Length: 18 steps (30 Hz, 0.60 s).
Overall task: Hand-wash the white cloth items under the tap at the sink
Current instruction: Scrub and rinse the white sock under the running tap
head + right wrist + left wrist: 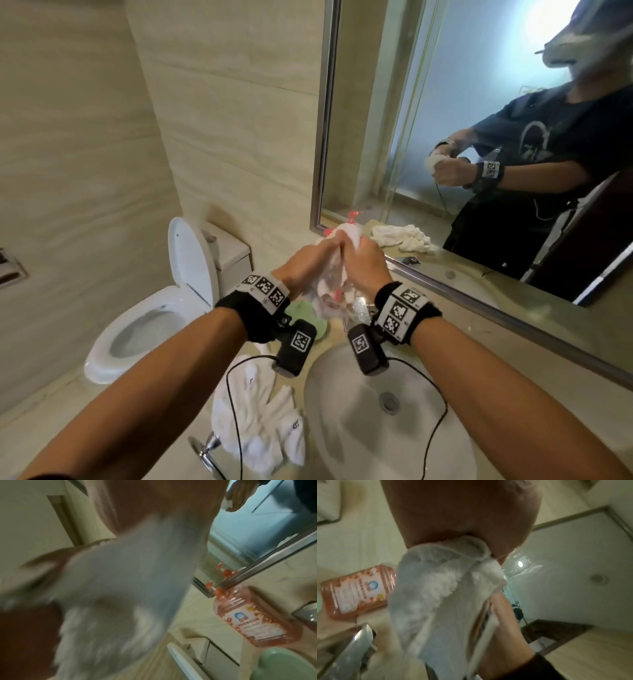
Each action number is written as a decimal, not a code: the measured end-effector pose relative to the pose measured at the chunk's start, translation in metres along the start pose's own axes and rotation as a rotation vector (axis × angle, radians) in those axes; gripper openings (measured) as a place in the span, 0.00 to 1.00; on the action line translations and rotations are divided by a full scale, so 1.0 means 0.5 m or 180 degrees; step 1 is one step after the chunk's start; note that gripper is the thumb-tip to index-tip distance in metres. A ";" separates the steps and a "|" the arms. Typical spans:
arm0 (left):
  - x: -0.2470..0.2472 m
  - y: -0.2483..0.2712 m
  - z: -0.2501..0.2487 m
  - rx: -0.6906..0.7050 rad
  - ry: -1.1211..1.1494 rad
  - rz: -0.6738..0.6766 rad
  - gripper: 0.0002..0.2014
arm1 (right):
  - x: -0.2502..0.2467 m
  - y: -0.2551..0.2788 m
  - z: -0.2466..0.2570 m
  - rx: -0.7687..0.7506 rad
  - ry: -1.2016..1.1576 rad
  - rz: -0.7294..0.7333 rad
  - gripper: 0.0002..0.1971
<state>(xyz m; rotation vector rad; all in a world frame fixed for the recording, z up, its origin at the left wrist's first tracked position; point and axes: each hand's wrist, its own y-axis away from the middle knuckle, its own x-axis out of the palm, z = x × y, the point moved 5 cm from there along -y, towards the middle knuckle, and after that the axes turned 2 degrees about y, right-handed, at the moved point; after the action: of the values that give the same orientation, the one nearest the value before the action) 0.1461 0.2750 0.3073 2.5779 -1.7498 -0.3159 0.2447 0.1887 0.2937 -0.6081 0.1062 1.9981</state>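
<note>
A white cloth (346, 237), a wet sock with foam on it, is bunched between my two hands above the counter behind the sink basin (342, 438). My left hand (305, 260) grips its left side and my right hand (364, 263) grips its right side, knuckles close together. The left wrist view has the cloth (436, 595) hanging from the left hand (462, 513), with the right hand (503, 635) holding its lower edge. The right wrist view is blurred; there the cloth (120, 581) fills the middle. A pile of white cloth items (260, 411) lies on the counter left of the basin.
A pink soap bottle (248, 618) and a green dish (306, 317) stand on the counter below the hands. A chrome tap (356, 649) shows in the left wrist view. The mirror (479, 137) is right behind, the open toilet (144, 325) to the left. Wrist-camera cables cross the basin.
</note>
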 end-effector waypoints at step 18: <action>-0.071 0.016 -0.028 0.1150 -0.3625 0.0531 0.12 | -0.036 0.084 0.060 -0.1650 0.3165 0.1281 0.25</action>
<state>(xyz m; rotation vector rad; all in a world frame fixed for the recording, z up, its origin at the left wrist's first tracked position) 0.1288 0.3031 0.3277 2.5850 -2.4232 -1.9073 0.2044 0.1632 0.3207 -2.0088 0.3313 1.9033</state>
